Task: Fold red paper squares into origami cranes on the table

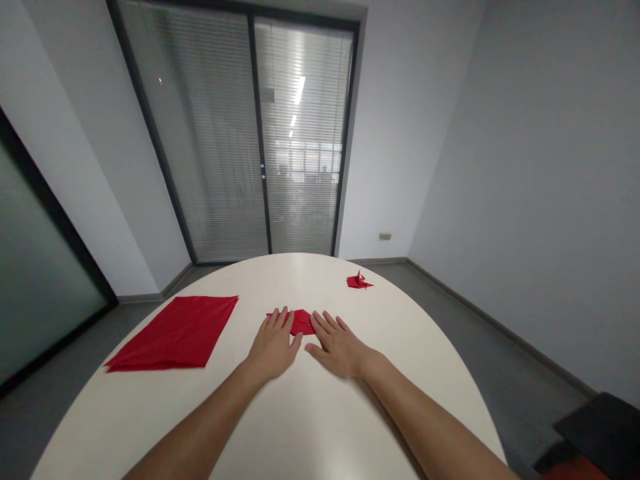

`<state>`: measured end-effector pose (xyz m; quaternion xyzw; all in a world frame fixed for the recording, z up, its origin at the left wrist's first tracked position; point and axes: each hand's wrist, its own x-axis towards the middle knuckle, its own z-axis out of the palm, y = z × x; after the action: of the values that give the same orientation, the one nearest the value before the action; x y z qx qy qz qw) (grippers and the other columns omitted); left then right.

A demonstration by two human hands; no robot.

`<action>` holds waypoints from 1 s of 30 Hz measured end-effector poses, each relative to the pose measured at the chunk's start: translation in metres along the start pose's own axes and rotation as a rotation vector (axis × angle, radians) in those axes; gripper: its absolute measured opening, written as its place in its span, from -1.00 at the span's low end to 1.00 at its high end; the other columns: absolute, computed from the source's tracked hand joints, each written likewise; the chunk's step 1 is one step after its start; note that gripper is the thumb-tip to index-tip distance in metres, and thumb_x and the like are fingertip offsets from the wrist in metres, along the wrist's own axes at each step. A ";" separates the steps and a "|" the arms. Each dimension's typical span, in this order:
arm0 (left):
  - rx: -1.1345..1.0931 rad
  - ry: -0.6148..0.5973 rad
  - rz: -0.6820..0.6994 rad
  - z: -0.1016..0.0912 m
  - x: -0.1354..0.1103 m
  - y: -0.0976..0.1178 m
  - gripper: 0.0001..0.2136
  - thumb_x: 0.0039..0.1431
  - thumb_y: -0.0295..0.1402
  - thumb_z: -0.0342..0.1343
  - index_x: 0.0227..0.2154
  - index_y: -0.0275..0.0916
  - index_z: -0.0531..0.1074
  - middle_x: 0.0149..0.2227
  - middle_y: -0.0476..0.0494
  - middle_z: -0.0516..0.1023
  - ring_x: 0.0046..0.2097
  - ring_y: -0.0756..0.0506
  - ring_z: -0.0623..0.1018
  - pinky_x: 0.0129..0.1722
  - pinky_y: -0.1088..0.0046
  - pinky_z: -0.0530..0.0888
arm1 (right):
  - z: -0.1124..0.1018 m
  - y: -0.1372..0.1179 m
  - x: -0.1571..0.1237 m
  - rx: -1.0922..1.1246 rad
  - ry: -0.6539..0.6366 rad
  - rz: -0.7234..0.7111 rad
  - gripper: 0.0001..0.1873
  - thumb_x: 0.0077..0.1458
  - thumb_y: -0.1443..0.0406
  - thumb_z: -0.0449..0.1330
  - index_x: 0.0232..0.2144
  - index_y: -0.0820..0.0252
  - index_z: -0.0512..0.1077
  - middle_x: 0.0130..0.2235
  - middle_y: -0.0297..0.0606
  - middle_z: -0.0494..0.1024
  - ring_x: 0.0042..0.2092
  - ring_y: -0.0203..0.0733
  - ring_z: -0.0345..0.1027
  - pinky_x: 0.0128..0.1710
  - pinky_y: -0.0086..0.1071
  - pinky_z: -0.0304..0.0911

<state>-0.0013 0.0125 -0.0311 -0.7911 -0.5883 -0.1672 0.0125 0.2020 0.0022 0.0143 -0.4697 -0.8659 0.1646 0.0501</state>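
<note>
A small folded piece of red paper (302, 323) lies flat on the white table between my two hands. My left hand (273, 343) rests over its left part, fingers stretched out and pointing away from me; a red tip shows past the fingers. At the paper's right edge, my right hand (339, 343) lies with fingers extended and touching it. Both palms face down, and the fingers cover parts of the paper. Farther back on the right stands a small red origami figure (359, 281) with pointed ends.
A large stack of red paper sheets (183, 333) lies on the left of the round white table (295, 280). Beyond the table are glass panels with blinds (305, 200). A dark chair-like object (603, 427) stands at the lower right, off the table.
</note>
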 end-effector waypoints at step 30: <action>-0.220 0.041 0.118 -0.014 0.002 0.004 -0.69 0.38 -0.34 -0.10 0.10 -0.27 0.35 0.16 -0.34 0.48 0.22 -0.25 0.44 0.21 0.13 0.36 | -0.001 0.007 0.009 -0.081 0.350 -0.148 -0.78 0.28 0.32 0.10 -0.07 0.18 0.47 0.07 -0.11 0.54 0.22 0.02 0.26 0.29 -0.01 -0.02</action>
<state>-0.0003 0.0094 -0.0163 -0.8173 -0.5184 -0.2458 -0.0528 0.2033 0.0134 0.0124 -0.4280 -0.8820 0.0410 0.1931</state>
